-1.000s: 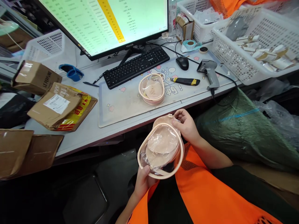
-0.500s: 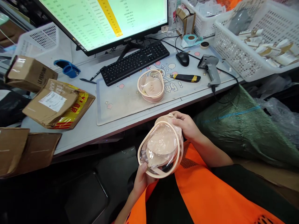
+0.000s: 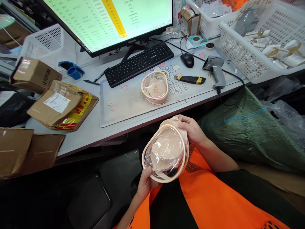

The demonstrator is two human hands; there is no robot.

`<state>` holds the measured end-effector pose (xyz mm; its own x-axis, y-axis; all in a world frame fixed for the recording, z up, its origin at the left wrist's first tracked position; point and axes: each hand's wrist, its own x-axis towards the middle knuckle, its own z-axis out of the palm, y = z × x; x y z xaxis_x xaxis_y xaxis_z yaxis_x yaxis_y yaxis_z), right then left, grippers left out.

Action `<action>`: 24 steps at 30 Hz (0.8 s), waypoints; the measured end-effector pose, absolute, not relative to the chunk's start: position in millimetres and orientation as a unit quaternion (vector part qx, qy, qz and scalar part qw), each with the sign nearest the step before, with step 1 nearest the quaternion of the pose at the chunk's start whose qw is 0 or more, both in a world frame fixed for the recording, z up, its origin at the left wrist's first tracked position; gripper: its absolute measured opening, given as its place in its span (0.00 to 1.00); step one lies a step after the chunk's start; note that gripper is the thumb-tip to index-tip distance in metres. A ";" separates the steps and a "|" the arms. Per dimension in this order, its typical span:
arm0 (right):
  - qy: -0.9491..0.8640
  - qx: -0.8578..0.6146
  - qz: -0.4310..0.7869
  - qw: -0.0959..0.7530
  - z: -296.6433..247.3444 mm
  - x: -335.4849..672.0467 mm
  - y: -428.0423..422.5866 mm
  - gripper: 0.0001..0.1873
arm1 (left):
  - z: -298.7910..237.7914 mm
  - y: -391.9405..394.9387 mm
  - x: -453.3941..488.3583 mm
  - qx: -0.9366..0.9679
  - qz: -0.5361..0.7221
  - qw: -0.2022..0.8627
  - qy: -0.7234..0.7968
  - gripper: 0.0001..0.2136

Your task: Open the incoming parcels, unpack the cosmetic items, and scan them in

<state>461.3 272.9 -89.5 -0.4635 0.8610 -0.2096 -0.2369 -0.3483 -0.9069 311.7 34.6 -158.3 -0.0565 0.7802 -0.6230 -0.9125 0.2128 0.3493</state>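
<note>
Over my lap I hold a clear-topped pouch (image 3: 164,152) with beige edging and beige pieces visible inside. My left hand (image 3: 145,184) grips its lower left rim, thumb on top of the edge. At the upper right, my right hand (image 3: 192,128) is closed on the pouch's far side, pinching its beige material; some fingertips are hidden behind it. A second, similar clear-topped pouch (image 3: 155,87) lies on the printed desk mat (image 3: 124,111), beyond my hands. To its right rests a black and yellow utility knife (image 3: 190,79).
A keyboard (image 3: 140,63), a mouse (image 3: 187,59) and a barcode scanner (image 3: 215,71) sit on the desk below the monitor (image 3: 114,25). Cardboard boxes (image 3: 35,74) stand at left, a white basket (image 3: 250,63) at right. A green sack (image 3: 233,127) bulges beside my right arm.
The view has shifted slightly, so the desk items appear a little further right. Both hands keep their hold on the pouch, whose tilt differs only slightly.
</note>
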 end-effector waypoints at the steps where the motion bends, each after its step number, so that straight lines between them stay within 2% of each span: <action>1: -0.436 -0.361 0.735 0.372 -89.4 462.0 272.4 0.10 | -154.1 35.8 312.0 -0.089 0.622 0.681 0.376 0.41; 13: -0.451 -0.372 0.724 0.366 -88.3 464.7 270.4 0.14 | -130.0 45.2 312.3 -0.057 0.613 0.701 0.360 0.43; 17: -0.416 -0.369 0.751 0.357 -89.2 464.7 271.0 0.12 | -127.6 48.8 313.2 -0.026 0.631 0.684 0.366 0.42; 24: -0.363 -0.364 0.789 0.337 -85.3 463.0 275.3 0.15 | -125.0 54.4 313.9 0.003 0.626 0.669 0.400 0.41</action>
<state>463.0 275.3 -85.3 -0.5070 0.7966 -0.3293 -0.2678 -0.5087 -0.8182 313.9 54.4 -125.0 -0.1056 0.8399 -0.5323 -0.8358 0.2150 0.5051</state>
